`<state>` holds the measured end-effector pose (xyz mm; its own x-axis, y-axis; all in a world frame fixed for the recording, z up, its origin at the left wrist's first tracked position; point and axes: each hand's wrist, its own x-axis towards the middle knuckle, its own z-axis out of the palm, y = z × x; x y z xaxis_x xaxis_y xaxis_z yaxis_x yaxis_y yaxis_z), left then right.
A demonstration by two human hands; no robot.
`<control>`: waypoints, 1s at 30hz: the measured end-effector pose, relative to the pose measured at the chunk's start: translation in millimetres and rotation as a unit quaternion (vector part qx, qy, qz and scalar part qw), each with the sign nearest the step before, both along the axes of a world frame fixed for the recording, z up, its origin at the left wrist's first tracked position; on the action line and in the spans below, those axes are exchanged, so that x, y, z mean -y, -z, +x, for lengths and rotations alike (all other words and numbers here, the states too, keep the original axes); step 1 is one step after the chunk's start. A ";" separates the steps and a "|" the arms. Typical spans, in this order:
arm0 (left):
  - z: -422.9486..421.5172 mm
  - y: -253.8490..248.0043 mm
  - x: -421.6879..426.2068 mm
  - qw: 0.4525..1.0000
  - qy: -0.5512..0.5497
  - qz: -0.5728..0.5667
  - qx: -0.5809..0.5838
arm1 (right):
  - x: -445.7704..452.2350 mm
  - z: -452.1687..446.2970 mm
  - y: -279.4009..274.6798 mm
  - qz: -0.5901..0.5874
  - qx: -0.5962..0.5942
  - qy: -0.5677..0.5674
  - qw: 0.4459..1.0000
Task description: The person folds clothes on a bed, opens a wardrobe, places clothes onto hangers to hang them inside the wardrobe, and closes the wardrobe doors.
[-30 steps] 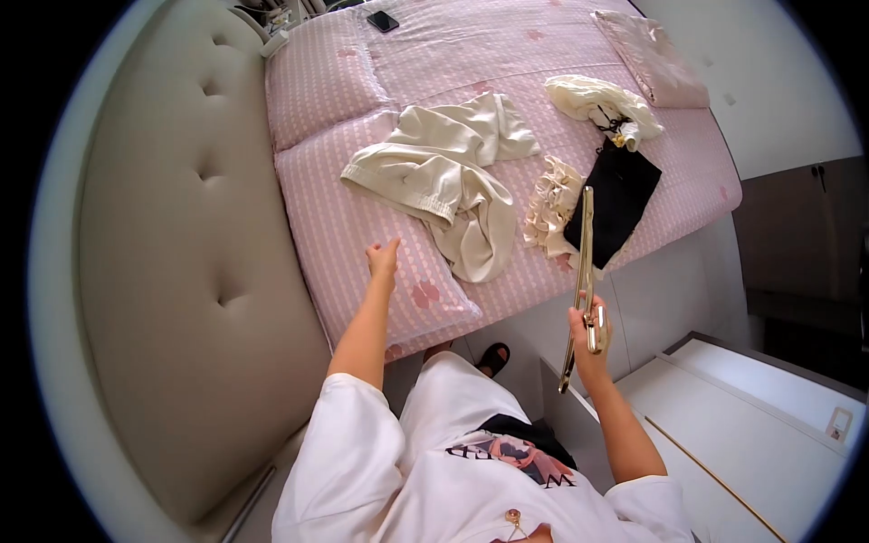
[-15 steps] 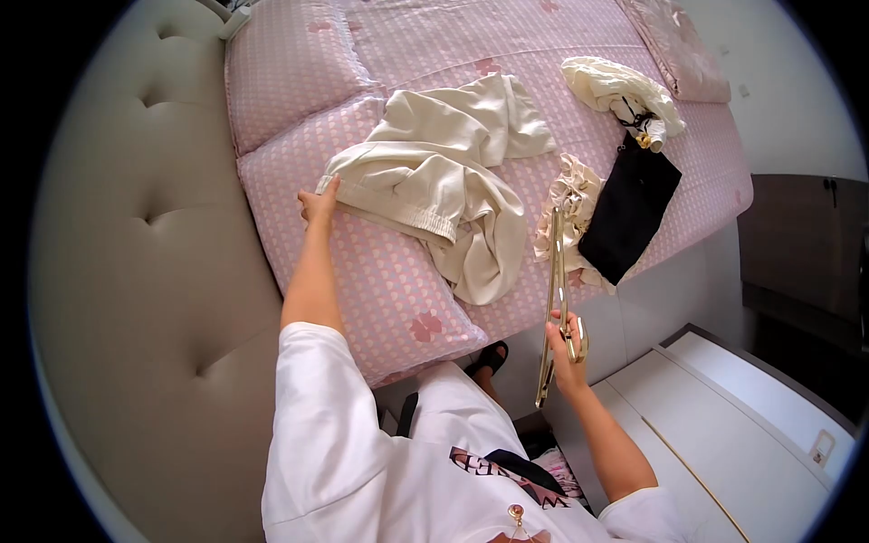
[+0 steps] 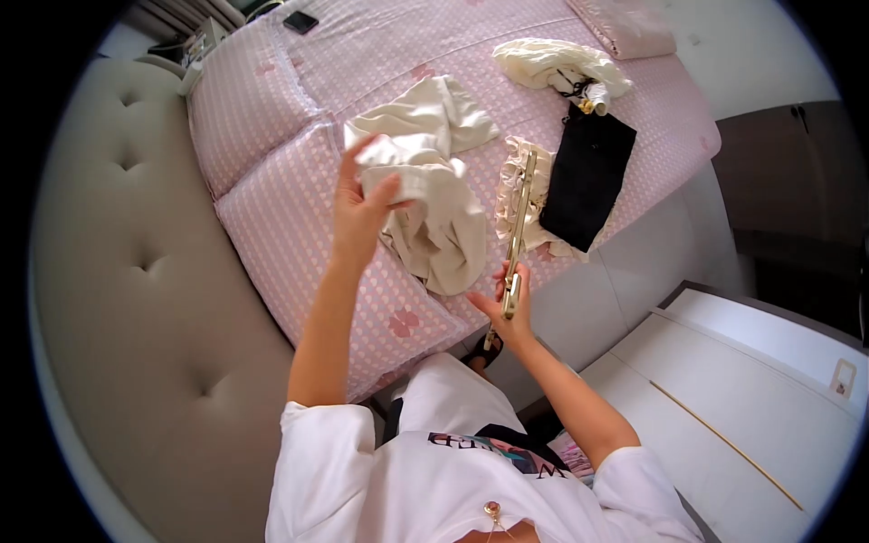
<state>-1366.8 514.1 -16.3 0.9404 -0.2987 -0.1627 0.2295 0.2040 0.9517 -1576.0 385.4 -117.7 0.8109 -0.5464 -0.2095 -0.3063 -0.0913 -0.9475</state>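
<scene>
My left hand [image 3: 367, 195] is raised at the waistband end of the cream trousers [image 3: 444, 231], its thumb and fingers closed on the bunched cloth, slightly blurred. Part of the trousers lies crumpled on the pink bed. My right hand [image 3: 509, 312] grips a gold hanger [image 3: 520, 217], held upright in front of the bed edge. Behind the hanger are a ruffled cream garment [image 3: 509, 195] and a black garment [image 3: 588, 176]. Farther back lies another cream garment [image 3: 552, 65] with dark strings.
Pink pillows [image 3: 249, 113] lie beside a padded headboard [image 3: 136, 208]. A phone [image 3: 300, 23] and a folded pink cloth [image 3: 625, 27] are on the bed's far side. At lower right, a thin gold rod [image 3: 724, 443] rests on a white surface [image 3: 670, 452].
My left hand has lifted the waistband end of the trousers and moved it right, folding it over. My right hand has moved left with the hanger. The view has shifted.
</scene>
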 end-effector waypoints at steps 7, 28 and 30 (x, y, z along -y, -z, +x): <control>-53.1 -151.7 56.8 0.981 0.117 -0.119 0.097 | -2.8 3.7 -55.6 -0.088 0.108 0.066 0.988; -130.1 -358.4 88.1 0.923 0.134 0.018 0.361 | 20.1 -60.9 -214.1 -0.194 0.345 0.195 0.898; -122.8 -364.6 74.1 0.910 0.148 0.008 0.388 | 33.6 -61.6 -230.7 -0.215 0.339 0.226 0.887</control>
<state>-1489.6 440.0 348.3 0.6537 -0.5605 0.5084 -0.4694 0.2267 0.8534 -1637.5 351.8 113.0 0.3481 -0.7593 0.5498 0.2246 -0.5018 -0.8353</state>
